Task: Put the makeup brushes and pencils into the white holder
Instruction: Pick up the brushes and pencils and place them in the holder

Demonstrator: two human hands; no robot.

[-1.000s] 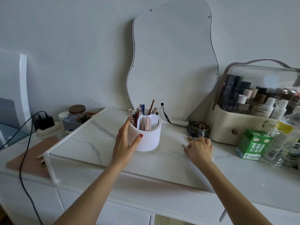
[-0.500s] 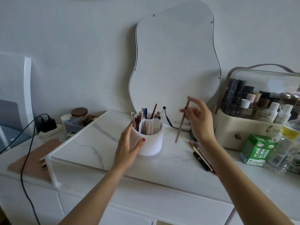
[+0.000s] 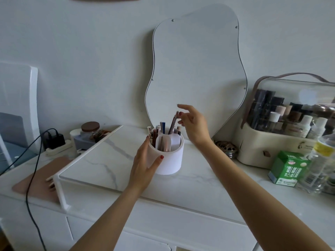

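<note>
The white holder [image 3: 170, 160] stands on the marble shelf [image 3: 101, 160], with several brushes and pencils upright in its compartments. My left hand [image 3: 145, 169] grips the holder's left side, thumb on its front. A brown pencil [image 3: 173, 123] leans in the holder's back compartment. Just right of that pencil's top hovers my right hand [image 3: 193, 124], fingers spread, one fingertip beside the tip. My right forearm hides the table to the right of the holder.
A wavy mirror [image 3: 195, 73] leans on the wall behind the holder. At right are a cosmetics case [image 3: 282, 142], a green carton [image 3: 288, 167], a clear bottle [image 3: 322, 160] and a small metal ornament [image 3: 226, 147]. Left: a jar [image 3: 89, 131], a charger with cable [image 3: 54, 140].
My right hand picked a pencil off the table, carried it left to the holder and set it in, and its fingers have spread. My left hand stayed on the holder.
</note>
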